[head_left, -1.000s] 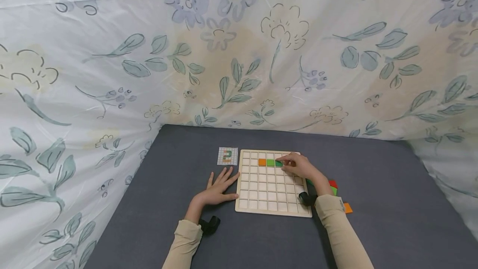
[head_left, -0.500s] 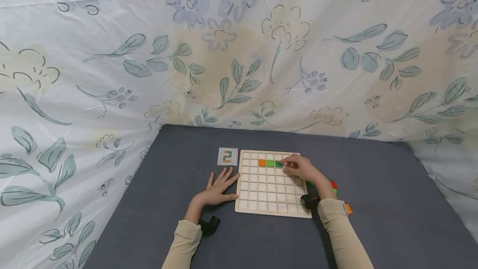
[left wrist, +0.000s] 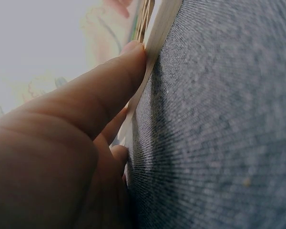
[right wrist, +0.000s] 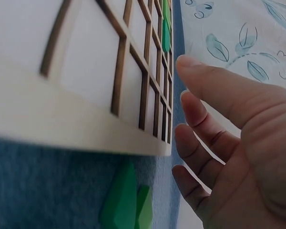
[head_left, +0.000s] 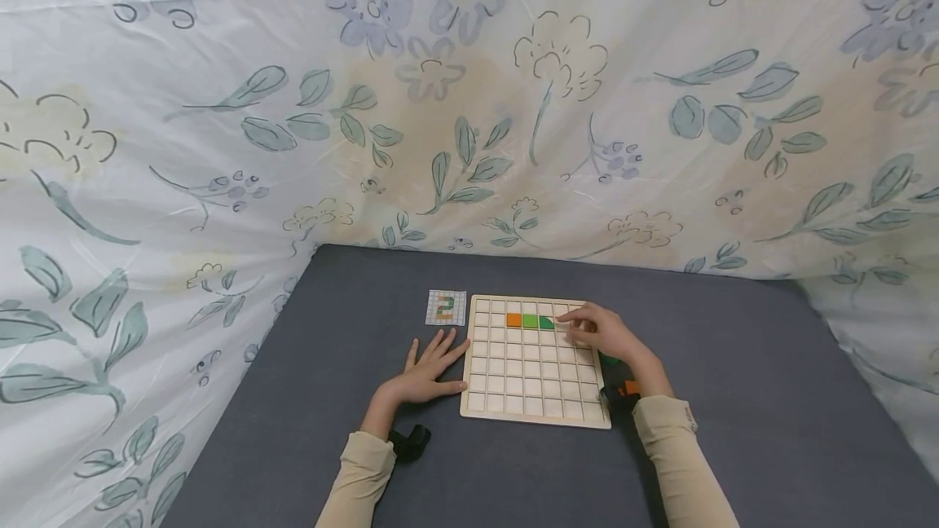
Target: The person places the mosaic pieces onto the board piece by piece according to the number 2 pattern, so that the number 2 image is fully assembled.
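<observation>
A wooden grid board [head_left: 506, 389] lies on the table, with an orange square tile [head_left: 514, 320], a light green square tile [head_left: 531, 321] and a dark green triangular tile [head_left: 546, 323] side by side in its second row from the back. My left hand [head_left: 421, 380] rests flat beside the board, fingers spread, thumb and fingertips at its left edge; the left wrist view shows the thumb [left wrist: 109, 78] against the wooden side. Just right of the dark green tile, my right hand [head_left: 607, 332] hovers over the grid with loosely bent fingers and nothing between them.
A small pattern card [head_left: 445, 308] with a coloured figure lies by the board's back left corner. Green pieces [right wrist: 120, 198] lie beyond the board's right edge, and an orange piece [head_left: 629, 388] shows by the right wrist strap. A floral cloth [head_left: 469, 104] hangs behind the table.
My right hand has drawn back rightward from the dark green tile, letting it go in its cell, and the forearm has shifted right. The left hand stays at the board's edge.
</observation>
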`<state>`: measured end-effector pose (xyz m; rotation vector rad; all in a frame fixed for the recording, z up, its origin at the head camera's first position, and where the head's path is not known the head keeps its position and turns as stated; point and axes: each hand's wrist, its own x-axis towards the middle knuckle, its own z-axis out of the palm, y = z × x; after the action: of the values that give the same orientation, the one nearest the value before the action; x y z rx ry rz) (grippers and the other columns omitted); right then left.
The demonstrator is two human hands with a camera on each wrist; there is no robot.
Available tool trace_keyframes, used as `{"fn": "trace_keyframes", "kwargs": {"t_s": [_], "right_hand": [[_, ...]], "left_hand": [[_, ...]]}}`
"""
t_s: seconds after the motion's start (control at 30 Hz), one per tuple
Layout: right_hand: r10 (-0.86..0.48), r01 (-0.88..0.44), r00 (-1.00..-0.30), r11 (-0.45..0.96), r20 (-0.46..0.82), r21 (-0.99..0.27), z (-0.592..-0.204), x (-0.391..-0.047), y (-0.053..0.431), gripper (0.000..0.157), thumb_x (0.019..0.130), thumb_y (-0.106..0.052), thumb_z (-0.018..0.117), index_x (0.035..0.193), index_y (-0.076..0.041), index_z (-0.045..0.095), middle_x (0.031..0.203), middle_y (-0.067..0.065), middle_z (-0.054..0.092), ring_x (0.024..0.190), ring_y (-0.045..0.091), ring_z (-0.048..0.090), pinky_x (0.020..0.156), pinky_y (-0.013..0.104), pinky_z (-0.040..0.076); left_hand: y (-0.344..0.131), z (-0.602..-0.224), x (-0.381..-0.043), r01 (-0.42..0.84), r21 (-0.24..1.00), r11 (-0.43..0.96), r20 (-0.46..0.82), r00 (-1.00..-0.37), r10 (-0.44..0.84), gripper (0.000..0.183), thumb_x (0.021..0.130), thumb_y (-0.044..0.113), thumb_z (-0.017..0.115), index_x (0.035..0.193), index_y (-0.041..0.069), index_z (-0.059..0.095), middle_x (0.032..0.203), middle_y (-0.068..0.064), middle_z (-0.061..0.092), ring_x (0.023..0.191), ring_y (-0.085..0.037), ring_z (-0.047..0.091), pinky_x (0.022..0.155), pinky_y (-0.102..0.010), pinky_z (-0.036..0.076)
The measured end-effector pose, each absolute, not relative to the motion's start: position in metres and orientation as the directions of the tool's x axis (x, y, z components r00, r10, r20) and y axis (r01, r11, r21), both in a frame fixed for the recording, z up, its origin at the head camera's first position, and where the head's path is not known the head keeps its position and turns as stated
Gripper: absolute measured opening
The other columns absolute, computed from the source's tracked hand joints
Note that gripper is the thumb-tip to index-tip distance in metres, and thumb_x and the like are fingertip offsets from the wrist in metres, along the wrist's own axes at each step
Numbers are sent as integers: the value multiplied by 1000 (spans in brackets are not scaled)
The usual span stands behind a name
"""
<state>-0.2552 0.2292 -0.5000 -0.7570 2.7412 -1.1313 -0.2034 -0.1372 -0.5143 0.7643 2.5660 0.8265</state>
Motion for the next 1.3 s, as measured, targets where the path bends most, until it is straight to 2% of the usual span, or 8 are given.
{"fn": "trace_keyframes", "kwargs": {"t_s": [0.17,0.37,0.6,0.83,1.2,1.3], "right_hand": [[-450,-415,-884,638,123,-648,-498,-253,235,28,88,-17,64,115,-7,66,88,3,53,63,12,41,55,27,37],[-432,-391,-896,661,102,-641,-498,-252,243,29,89,-21,63,116,-10,65,88,1,52,65,12,41,55,26,37],[-407,-377,-908,684,103,-625,-496,-247,251,28,90,-18,63,115,-9,65,87,2,52,66,13,42,55,27,38],[-378,-345,-922,697,86,-629,-496,-242,257,29,90,-20,63,115,-8,65,88,2,51,67,14,40,56,28,37],[-343,-317,-937,742,72,-591,-500,-237,273,31,87,-25,65,116,-11,66,92,5,52,71,16,40,59,30,35],[-328,-309,-942,760,73,-572,-501,-234,276,31,87,-25,66,116,-12,66,93,5,52,71,16,40,60,30,34]], "left_hand": [[-138,-519,-204,390,636,666,-127,-798,589,73,91,44,54,150,20,18,156,-12,4,143,-31,-6,105,-60,-17],[-138,-522,-204,379,634,674,-131,-806,577,73,91,46,53,150,24,16,157,-6,1,143,-25,-9,106,-55,-20],[-138,-523,-205,389,640,663,-124,-799,588,74,91,47,53,150,22,17,157,-10,2,143,-29,-8,105,-57,-20],[-138,-525,-205,387,617,685,-132,-807,576,73,91,48,52,150,26,14,157,-5,0,143,-24,-10,106,-56,-19],[-138,-516,-204,398,615,681,-136,-797,588,72,92,43,54,150,19,19,156,-13,5,143,-33,-3,105,-62,-14],[-138,-517,-204,393,611,687,-146,-797,586,73,92,44,53,150,21,17,156,-11,3,143,-31,-6,106,-59,-16]]}}
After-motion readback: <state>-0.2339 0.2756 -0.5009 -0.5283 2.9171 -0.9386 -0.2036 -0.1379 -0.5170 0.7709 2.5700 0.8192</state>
